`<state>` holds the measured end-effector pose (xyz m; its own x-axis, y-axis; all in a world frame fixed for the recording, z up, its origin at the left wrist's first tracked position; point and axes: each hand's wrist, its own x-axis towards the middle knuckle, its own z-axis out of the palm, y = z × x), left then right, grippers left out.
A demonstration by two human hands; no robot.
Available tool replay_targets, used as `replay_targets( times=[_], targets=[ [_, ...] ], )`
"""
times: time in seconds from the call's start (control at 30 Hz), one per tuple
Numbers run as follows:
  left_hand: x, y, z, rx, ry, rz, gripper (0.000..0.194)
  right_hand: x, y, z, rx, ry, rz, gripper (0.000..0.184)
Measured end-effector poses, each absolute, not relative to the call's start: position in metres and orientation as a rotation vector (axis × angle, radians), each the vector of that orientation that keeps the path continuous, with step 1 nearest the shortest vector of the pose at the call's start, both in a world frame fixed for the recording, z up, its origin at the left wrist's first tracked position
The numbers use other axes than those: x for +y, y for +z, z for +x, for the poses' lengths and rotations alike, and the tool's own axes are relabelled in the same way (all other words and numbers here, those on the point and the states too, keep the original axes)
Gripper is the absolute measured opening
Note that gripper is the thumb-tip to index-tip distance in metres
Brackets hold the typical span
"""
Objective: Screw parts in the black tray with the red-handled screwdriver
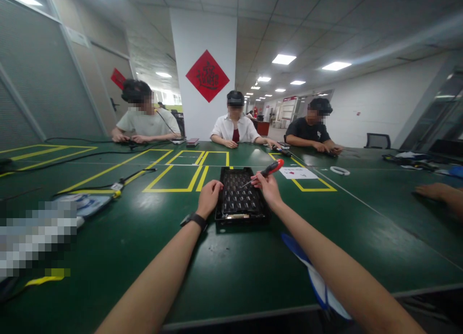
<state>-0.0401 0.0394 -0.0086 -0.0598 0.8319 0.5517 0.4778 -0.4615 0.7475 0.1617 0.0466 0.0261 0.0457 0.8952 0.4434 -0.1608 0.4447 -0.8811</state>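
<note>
A black tray (242,218) stands on the green table in front of me, with rows of small silvery pieces (233,199) in it. My left hand (210,197) is closed at the tray's left rim, its fingers curled against the side. In my right hand (267,190) is a screwdriver (272,167) with a black and red handle. The handle tilts up to the right, while the thin shaft points down and left over the tray's rows. Whether the tip touches a piece, I cannot tell.
Yellow tape outlines (170,189) mark the green table (144,257). A white paper (298,173) and a white ring (340,171) lie to the right. A blue and white item (318,281) is under my right forearm. Several people sit around; another person's hand (432,191) rests at far right.
</note>
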Motion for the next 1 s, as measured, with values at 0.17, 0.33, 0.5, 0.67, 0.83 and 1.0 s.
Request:
replay_targets(
  times=[0.17,0.33,0.5,0.67,0.83,1.0],
  targets=[
    [0.042,-0.021,-0.042,1.518,1.507,1.999,0.028,0.048,-0.002,0.169,-1.248,1.007,-0.806,0.028],
    [0.038,-0.017,-0.041,1.425,1.414,1.983,0.028,0.042,-0.005,0.166,-1.335,0.888,-0.805,0.03],
    [0.03,-0.008,-0.037,1.244,1.367,1.961,0.031,0.038,-0.006,0.164,-1.443,0.864,-0.825,0.029],
    [0.028,-0.008,-0.031,1.203,1.356,1.957,0.03,0.04,-0.007,0.165,-1.336,0.887,-0.802,0.029],
    [0.031,-0.015,-0.029,1.197,1.29,2.028,0.023,0.042,-0.006,0.168,-1.171,0.988,-0.73,0.027],
    [0.034,-0.016,-0.029,1.102,1.187,2.043,0.028,0.042,-0.007,0.17,-1.12,1.074,-0.679,0.026]
  ],
)
